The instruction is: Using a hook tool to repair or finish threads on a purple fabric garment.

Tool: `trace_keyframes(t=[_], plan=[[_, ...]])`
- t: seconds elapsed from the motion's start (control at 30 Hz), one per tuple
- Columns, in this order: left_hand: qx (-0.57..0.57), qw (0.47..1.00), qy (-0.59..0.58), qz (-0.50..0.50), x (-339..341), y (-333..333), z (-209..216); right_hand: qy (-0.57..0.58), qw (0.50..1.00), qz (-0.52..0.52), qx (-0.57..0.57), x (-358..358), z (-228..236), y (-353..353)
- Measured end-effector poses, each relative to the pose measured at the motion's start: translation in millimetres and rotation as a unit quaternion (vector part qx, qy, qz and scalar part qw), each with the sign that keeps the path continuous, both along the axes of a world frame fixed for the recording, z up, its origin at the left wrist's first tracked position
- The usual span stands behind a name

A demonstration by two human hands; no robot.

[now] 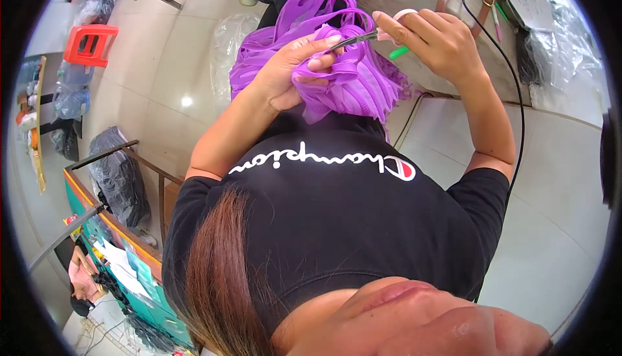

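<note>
A heap of sheer purple fabric strips [350,93] lies over my lap, with loops rising at its far side. Gathered purple cloth is held in my left hand [285,71], its thumb pressed against the fingers. My right hand [437,42] is closed around the handles of a pair of scissors. The dark blades [354,40] of the scissors reach left to the cloth at my left thumb; whether they are cutting into it I cannot tell. Just below the right hand's fingers a bright green piece [398,52] sticks out; what it belongs to is hidden.
A red plastic stool [91,45] stands on the tiled floor at far left. Clear plastic [228,51] lies beside the purple heap. A black cable [512,64] hangs at right, near plastic-wrapped goods [564,58]. At lower left a person [83,278] is near a green-topped table [159,304].
</note>
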State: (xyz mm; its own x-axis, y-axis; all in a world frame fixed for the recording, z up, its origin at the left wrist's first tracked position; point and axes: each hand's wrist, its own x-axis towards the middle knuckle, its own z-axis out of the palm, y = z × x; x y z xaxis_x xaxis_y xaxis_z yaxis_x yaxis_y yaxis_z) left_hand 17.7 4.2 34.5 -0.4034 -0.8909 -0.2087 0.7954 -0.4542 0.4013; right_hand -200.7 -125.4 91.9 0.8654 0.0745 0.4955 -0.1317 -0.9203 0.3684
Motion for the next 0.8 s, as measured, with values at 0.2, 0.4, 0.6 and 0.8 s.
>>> trace_keyframes(t=[0.2, 0.4, 0.6, 0.8], plan=[[0.009, 1.000, -0.010, 0.001, 0.0, 0.0, 0.3, 0.001, 1.000, 0.007, 0.008, 1.5, -1.5, 1.0], [0.022, 0.999, -0.033, 0.011, -0.9, 0.6, 6.4, 0.000, 1.000, 0.008, -0.005, 3.7, -1.5, 2.2], [0.008, 1.000, -0.026, 0.007, 0.7, 0.3, 4.3, -0.007, 1.000, 0.018, -0.011, 8.6, 7.3, 7.9], [-0.060, 0.981, -0.154, 0.103, -9.9, 3.9, 10.0, -0.138, 0.942, -0.021, 0.306, 3.3, -4.5, 9.0]])
